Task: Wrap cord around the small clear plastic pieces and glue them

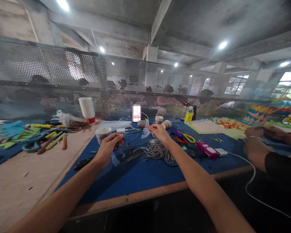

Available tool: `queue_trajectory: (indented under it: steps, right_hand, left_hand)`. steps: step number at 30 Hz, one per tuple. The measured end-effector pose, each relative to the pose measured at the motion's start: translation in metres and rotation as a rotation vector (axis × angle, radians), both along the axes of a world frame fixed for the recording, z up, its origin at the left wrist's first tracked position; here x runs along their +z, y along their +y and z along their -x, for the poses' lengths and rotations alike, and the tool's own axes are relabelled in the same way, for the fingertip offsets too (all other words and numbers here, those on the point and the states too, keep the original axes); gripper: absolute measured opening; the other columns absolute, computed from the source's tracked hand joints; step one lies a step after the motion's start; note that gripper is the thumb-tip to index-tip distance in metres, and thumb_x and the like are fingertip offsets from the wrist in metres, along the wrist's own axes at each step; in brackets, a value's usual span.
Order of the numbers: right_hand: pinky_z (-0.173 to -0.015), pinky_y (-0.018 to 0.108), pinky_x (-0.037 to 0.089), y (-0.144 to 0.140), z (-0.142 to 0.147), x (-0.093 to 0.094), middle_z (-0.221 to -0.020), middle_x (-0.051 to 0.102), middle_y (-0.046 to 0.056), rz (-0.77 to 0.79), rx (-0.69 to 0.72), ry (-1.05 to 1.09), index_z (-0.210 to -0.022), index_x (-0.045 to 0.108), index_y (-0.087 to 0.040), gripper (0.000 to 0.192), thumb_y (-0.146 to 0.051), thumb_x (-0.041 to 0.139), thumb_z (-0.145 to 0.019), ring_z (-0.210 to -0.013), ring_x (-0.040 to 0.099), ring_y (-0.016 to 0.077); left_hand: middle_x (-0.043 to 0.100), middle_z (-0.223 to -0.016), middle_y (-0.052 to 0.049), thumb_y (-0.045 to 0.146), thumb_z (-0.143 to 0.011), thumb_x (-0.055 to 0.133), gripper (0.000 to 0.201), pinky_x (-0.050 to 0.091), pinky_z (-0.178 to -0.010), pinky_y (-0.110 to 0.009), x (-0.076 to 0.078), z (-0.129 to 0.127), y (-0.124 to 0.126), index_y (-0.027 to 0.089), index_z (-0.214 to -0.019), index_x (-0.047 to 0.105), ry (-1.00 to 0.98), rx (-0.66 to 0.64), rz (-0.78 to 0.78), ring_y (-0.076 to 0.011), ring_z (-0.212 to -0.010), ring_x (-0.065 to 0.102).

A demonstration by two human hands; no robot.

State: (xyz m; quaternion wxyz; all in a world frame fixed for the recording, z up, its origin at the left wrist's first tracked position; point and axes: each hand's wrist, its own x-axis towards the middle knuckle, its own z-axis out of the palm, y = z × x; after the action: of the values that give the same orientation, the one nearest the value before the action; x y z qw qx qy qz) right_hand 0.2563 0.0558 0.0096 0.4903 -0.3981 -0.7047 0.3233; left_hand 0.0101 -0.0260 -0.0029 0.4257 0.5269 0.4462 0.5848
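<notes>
Cord (pixel 135 134) pinched taut between my left hand (pixel 109 147) and right hand (pixel 157 130), above the wire tangle (pixel 157 150); snag risk if slack drops.

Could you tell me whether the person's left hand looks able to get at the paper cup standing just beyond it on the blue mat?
Probably yes. The left hand is pinched on something small and dark, just short of the paper cup, and nothing stands between them on the blue mat. The fingers are occupied, though, so grasping it may be awkward.

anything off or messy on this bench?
Mostly clutter. A loose tangle of grey cord sprawls on the blue mat below the right hand, and small paper scraps dot the bare board. No spill or damage visible.
</notes>
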Motion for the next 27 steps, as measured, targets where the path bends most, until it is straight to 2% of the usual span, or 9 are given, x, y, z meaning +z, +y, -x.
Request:
queue_trajectory:
  steps: [4,7,14,17,23,27]
  right_hand:
    - [-0.042,0.022,0.025,0.009,-0.016,0.011,-0.048,0.041,-0.006,0.076,-0.086,0.229,-0.059,0.048,-0.018,0.052,-0.066,0.063,-0.073,-0.041,0.032,0.0057]
    - [-0.038,0.021,0.020,0.013,-0.030,0.020,-0.048,0.038,-0.006,0.092,-0.092,0.393,-0.058,0.043,-0.019,0.053,-0.065,0.066,-0.070,-0.039,0.029,0.0044]
    - [-0.035,0.018,0.025,0.017,-0.059,0.036,-0.046,0.034,-0.009,0.038,-0.188,0.763,-0.060,0.038,-0.020,0.054,-0.063,0.069,-0.070,-0.037,0.027,0.0034]
    - [-0.034,0.018,0.025,0.018,-0.061,0.037,-0.046,0.035,-0.009,-0.001,-0.229,0.811,-0.059,0.037,-0.020,0.053,-0.062,0.067,-0.072,-0.037,0.028,0.0033]
    - [-0.033,0.016,0.024,0.023,-0.059,0.030,-0.045,0.037,-0.009,0.041,-0.191,0.787,-0.059,0.040,-0.019,0.051,-0.058,0.071,-0.071,-0.037,0.029,0.0026]
    - [-0.032,0.015,0.025,0.030,-0.072,0.027,-0.044,0.037,-0.009,0.080,-0.261,0.878,-0.059,0.039,-0.019,0.052,-0.058,0.070,-0.072,-0.036,0.029,0.0024]
  left_hand:
    - [0.056,-0.065,0.001,0.045,-0.072,0.072,0.030,0.028,-0.046,-0.020,0.003,0.005,0.002,0.017,-0.076,0.064,-0.036,0.028,-0.002,-0.0105,-0.059,0.046]
    - [0.057,-0.064,0.001,0.044,-0.071,0.073,0.028,0.029,-0.047,-0.020,0.004,0.009,0.003,0.017,-0.075,0.065,-0.035,0.078,-0.012,-0.0106,-0.059,0.047]
    - [0.058,-0.064,0.002,0.040,-0.069,0.073,0.024,0.028,-0.046,-0.019,0.000,0.017,0.010,0.018,-0.072,0.065,-0.096,0.166,-0.010,-0.0105,-0.059,0.049]
    - [0.059,-0.063,0.002,0.039,-0.069,0.073,0.023,0.028,-0.046,-0.019,0.000,0.020,0.012,0.018,-0.073,0.066,-0.112,0.192,-0.009,-0.0108,-0.059,0.050]
    - [0.058,-0.062,0.002,0.037,-0.066,0.075,0.023,0.030,-0.046,-0.018,0.006,0.024,0.011,0.018,-0.075,0.066,-0.182,0.247,-0.030,-0.0101,-0.057,0.051]
    - [0.057,-0.060,0.001,0.031,-0.066,0.074,0.018,0.028,-0.042,-0.017,0.013,0.029,0.012,0.017,-0.072,0.067,-0.271,0.302,-0.051,-0.0096,-0.055,0.050]
